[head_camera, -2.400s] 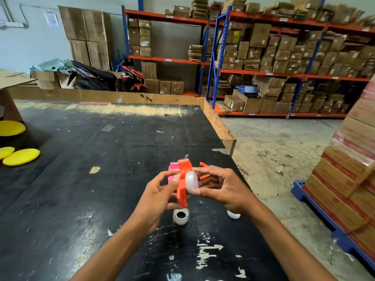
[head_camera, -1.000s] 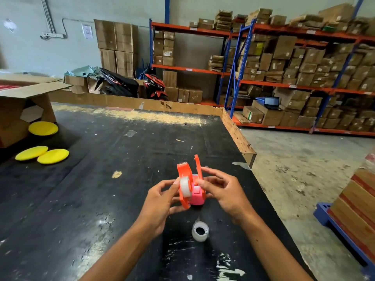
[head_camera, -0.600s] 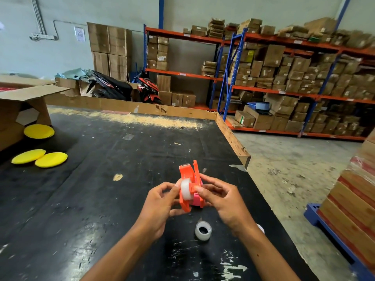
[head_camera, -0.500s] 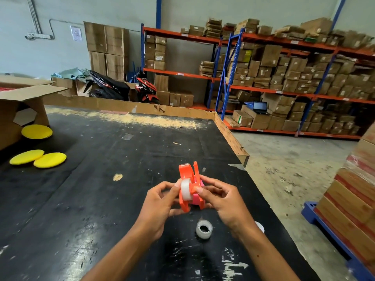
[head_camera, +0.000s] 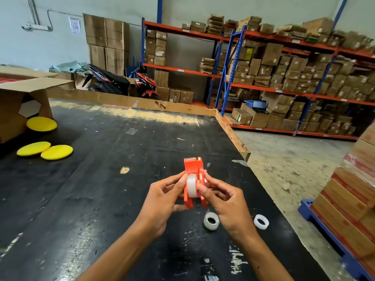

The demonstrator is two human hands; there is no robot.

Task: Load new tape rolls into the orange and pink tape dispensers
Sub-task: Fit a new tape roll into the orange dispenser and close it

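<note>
The orange tape dispenser (head_camera: 193, 175) is held upright above the desk (head_camera: 101, 189), with a white tape roll (head_camera: 191, 185) seated between its two side plates. It is pinched from both sides: the left hand (head_camera: 162, 201) is closed on one plate and the right hand (head_camera: 225, 201) on the other, fingertips pressed at the roll. Only a sliver of the pink dispenser (head_camera: 205, 180) is seen behind it. If the plates are squeezed unevenly, the roll could be cocked off its hub and popped out. Two more white rings, a spare roll (head_camera: 211, 221) and another ring (head_camera: 261, 221), lie just below; the latter sits near the desk edge and could be knocked off by the right wrist.
</note>
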